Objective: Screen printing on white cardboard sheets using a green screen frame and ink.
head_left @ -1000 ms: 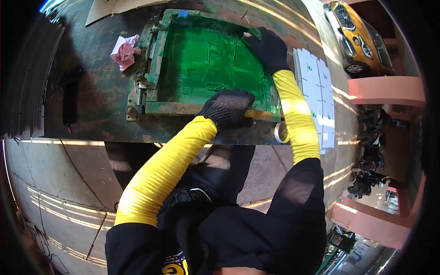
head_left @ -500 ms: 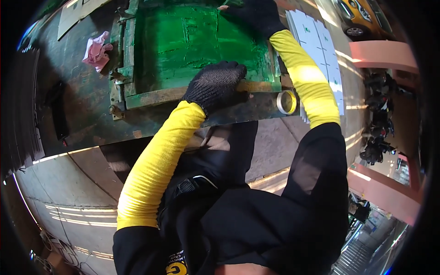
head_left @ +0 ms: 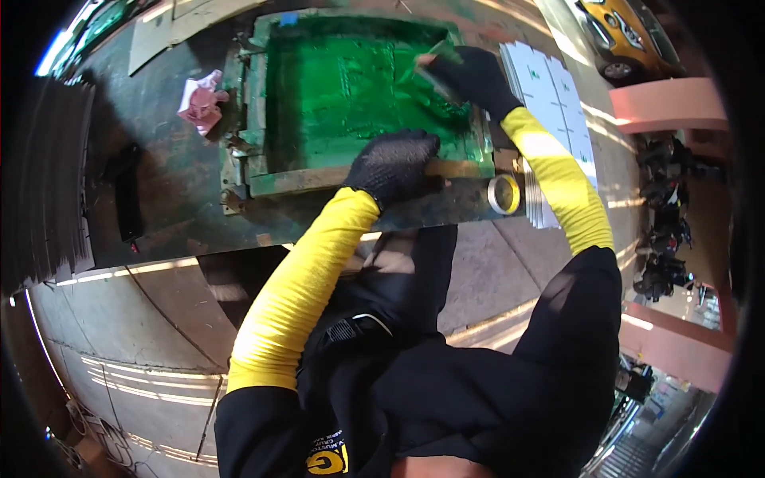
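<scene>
1. On the green screen frame (head_left: 362,171)'s near rail: left hand (head_left: 392,163), fingers pressed flat, grasping nothing.
2. Right hand (head_left: 470,73) clenches squeegee (head_left: 426,70) at far-right corner; blade's long axis diagonal, mesh lies leftward.

Crumpled pink rag (head_left: 201,101), tape roll (head_left: 504,194), stack of white sheets (head_left: 550,88), yellow car (head_left: 629,36)

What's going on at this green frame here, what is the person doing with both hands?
A person in black gloves and yellow sleeves bends over a screen-printing frame whose mesh is covered in green ink. The left hand presses on the frame's near wooden rail. The right hand holds a blade-like tool on the mesh at the far right. A roll of tape and a stack of white sheets lie to the right.
</scene>
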A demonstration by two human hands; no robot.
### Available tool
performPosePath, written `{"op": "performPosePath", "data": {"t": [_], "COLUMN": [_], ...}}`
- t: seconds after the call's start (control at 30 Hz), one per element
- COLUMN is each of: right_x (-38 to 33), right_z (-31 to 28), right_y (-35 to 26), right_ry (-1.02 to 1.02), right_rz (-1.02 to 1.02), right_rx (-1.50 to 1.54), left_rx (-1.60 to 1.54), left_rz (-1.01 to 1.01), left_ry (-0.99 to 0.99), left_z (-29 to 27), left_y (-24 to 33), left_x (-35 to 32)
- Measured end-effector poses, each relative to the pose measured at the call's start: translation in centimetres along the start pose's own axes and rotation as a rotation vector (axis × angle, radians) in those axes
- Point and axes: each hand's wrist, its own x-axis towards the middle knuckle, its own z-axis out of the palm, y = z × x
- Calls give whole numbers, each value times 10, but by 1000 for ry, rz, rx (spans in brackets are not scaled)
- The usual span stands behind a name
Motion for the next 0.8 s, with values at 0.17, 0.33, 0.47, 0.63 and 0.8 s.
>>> {"op": "performPosePath", "data": {"t": [0.17,0.33,0.47,0.63,0.8], "right_x": [59,112,127,107,119], "right_z": [20,80,102,121,86], "right_y": [35,-87,-112,-129,-144], "right_ry": [68,359,380,273,182], "right_rz": [419,-285,-466,-589,-523], "right_rx": [217,-305,-318,-373,-312], "left_rx": [-4,-22,-28,-119,-104], "left_rz": [12,6,-48,-62,-90], "left_ry": [-16,38,-77,-161,-51], "left_z": [1,-7,-11,-10,-13], "left_y": [9,3,11,6,2], "left_x": [5,-2,4,0,-4]}}
